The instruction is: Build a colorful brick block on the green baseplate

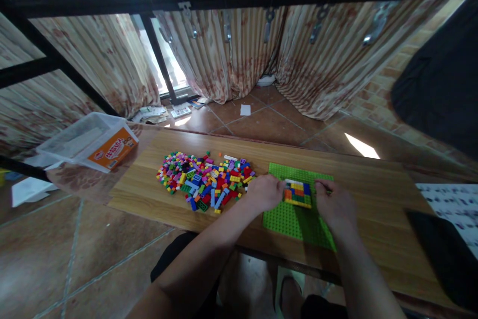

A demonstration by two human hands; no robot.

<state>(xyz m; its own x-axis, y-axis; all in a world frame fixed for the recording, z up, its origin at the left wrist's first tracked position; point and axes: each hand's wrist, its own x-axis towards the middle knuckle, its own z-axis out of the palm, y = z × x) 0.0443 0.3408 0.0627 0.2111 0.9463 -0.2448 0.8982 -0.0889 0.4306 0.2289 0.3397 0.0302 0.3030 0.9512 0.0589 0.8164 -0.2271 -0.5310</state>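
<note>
Brick block [298, 195]: seen on the green baseplate [291, 227], between the two hands; white, yellow, red, blue, orange and green pieces can be made out, but its left edge is partly covered by fingers.
Left hand [266, 193]: placed at the block's left edge, back turned to the camera; its fingertips are hidden, so whether the block is grasped cannot be told.
Right hand [336, 204]: held just beside the block's right side, fingers curled; a dark spot is seen at the fingertips, too small to be identified, and whether anything is pinched cannot be told.
Baseplate studs: partly covered by the right hand and darkened by shadow.
Loose bricks [203, 182]: heaped on the wooden table [381, 199], left of the baseplate; lower pieces are buried.
Dark object [444, 254]: cut off at the right; it cannot be identified.
Printed sheet [453, 209]: cropped by the frame, its marks blurred.
</note>
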